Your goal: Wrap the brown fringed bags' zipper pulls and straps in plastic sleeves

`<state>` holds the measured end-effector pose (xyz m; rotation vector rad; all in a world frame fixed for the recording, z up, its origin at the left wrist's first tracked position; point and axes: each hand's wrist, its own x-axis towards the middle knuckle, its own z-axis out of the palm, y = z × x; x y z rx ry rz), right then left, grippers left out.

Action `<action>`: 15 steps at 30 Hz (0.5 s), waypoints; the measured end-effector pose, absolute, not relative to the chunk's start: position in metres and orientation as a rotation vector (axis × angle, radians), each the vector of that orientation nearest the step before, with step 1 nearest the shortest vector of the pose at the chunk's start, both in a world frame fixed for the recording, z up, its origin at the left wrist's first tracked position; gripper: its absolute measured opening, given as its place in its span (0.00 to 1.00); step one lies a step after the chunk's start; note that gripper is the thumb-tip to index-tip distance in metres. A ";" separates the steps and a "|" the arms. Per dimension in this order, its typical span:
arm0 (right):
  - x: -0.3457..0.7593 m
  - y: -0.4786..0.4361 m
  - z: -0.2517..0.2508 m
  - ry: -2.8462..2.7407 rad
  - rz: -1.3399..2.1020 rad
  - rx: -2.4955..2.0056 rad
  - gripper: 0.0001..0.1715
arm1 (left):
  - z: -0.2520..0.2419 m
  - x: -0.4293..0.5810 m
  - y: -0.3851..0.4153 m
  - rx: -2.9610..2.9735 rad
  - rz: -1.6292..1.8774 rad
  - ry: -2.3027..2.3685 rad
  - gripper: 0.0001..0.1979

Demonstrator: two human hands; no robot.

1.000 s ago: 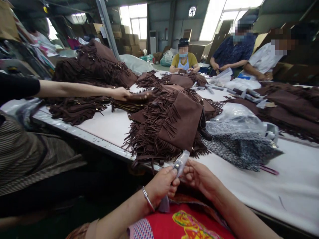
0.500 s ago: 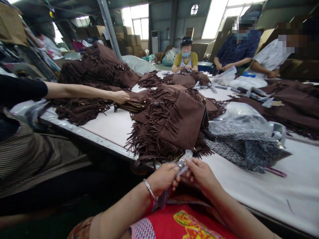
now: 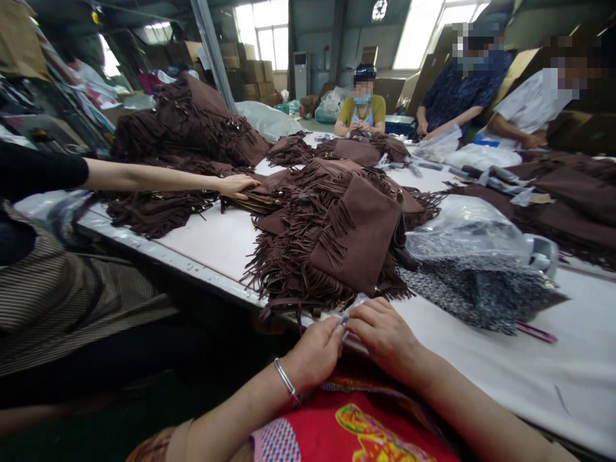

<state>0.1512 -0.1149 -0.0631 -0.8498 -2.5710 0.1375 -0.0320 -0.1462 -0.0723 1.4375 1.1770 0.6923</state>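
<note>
Both my hands meet at the near table edge around a small clear plastic wrapper (image 3: 359, 300), mostly hidden by fingers. My left hand (image 3: 320, 350) wears a silver bangle and is closed, thumb and fingers pinching the wrapper. Over the wrapper's other end my right hand (image 3: 378, 327) is closed, its back turned up. Just beyond them lies a heap of brown fringed bags (image 3: 308, 237), with a smooth flat bag panel (image 3: 359, 231) on top. What the wrapper encloses is too covered to make out.
A co-worker's arm (image 3: 158, 176) reaches from the left onto a stack of brown pieces (image 3: 255, 200). Right of the heap sit a clear plastic bag (image 3: 471, 224) and speckled grey fabric (image 3: 486, 289). Several people sit or stand across the white table (image 3: 553, 398).
My right hand has turned over, back upward, and covers more of the wrapper. The co-worker's hand at left has opened out and reached slightly further right over the stack.
</note>
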 end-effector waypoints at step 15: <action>0.201 -0.127 -0.059 -1.928 0.438 -1.278 0.06 | -0.092 -0.028 -0.147 1.329 0.746 1.282 0.19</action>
